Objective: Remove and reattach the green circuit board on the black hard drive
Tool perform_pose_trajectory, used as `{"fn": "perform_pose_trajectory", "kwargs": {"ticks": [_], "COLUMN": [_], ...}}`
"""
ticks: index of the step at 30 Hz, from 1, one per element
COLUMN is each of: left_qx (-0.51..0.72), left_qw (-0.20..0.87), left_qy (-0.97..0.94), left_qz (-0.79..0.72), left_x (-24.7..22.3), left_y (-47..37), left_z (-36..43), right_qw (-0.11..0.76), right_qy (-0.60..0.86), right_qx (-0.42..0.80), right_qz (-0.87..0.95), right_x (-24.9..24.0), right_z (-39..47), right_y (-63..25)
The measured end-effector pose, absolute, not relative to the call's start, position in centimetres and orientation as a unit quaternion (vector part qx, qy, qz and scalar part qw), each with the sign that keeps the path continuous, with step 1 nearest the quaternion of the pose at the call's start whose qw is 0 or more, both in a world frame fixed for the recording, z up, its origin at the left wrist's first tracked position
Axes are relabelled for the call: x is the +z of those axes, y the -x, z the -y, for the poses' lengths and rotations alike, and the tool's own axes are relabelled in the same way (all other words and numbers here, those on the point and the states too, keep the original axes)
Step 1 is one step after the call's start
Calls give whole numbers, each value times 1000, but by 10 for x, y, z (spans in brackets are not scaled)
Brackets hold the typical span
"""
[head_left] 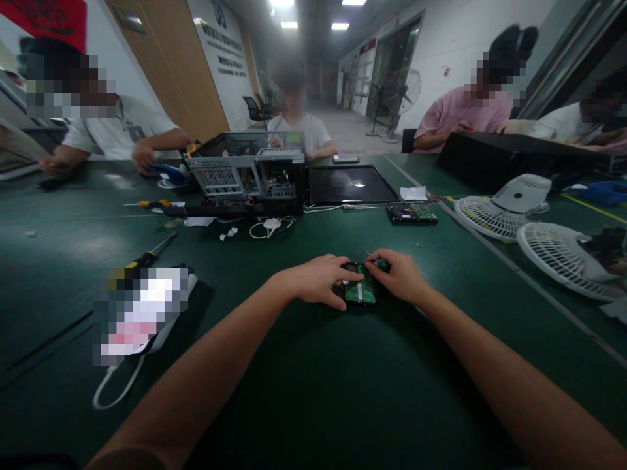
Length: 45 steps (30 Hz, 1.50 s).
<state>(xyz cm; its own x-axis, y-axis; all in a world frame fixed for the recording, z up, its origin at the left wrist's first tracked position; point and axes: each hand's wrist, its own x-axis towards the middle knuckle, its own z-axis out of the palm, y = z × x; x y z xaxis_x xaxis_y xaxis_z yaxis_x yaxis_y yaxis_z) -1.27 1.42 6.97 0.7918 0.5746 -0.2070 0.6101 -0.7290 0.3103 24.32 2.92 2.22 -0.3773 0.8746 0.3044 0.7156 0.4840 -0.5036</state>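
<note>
1. HDD flat on green table, approx. ctr of my view, btwn both hands, circuit-board side up. Long axis looks roughly fore-aft, pointing away from me; L hand hides part, so can't tell connector end.
2. My L hand: palm down, fingers spread wide over HDD's L side, thumb nearer me.
3. My R hand: at HDD's far-R corner, fingers pinched on slim tool, shaft pointing fwd-L.
4. 2nd drive ahead-R; open PC case ahead-L.
</note>
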Motion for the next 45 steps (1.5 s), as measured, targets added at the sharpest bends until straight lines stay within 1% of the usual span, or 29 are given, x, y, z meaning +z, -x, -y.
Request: {"fn": "perform_pose_trajectory", "kwargs": {"ticks": [5, 12, 17, 22, 25, 28, 31, 34, 36, 38, 41, 45], "left_qx": [-49, -54, -52, -29, -21, -7, 18, 29, 30, 33, 47, 69], "left_qw": [175, 178, 182, 195, 208, 204, 168, 110, 78, 69, 86, 105], "left_qy": [-933, -930, -931, -934, -939, -938, -925, -912, -910, -919, -932, -943], "left_qz": [-312, -316, -313, -296, -273, -281, -340, -393, -406, -388, -349, -307], "left_x": [71, 72, 71, 68, 68, 68, 67, 68, 70, 75, 83, 85], "left_y": [11, 12, 13, 17, 21, 26, 31, 33, 31, 26, 15, 3], "left_z": [-14, -14, -14, -17, -20, -24, -28, -29, -26, -21, -12, -4], "right_qw": [278, 261, 269, 314, 347, 404, 457, 504, 549, 584, 594, 569], "right_qy": [507, 492, 499, 518, 538, 544, 543, 532, 504, 480, 470, 462], "right_qx": [167, 175, 174, 178, 212, 259, 282, 294, 310, 316, 305, 283], "right_qz": [798, 812, 805, 775, 739, 688, 645, 614, 590, 573, 578, 619], "right_x": [23, 24, 25, 22, 19, 20, 25, 30, 34, 37, 41, 46], "right_z": [-30, -28, -28, -39, -46, -51, -50, -47, -45, -45, -42, -32], "right_y": [-248, -243, -246, -263, -276, -284, -284, -279, -276, -274, -270, -261]}}
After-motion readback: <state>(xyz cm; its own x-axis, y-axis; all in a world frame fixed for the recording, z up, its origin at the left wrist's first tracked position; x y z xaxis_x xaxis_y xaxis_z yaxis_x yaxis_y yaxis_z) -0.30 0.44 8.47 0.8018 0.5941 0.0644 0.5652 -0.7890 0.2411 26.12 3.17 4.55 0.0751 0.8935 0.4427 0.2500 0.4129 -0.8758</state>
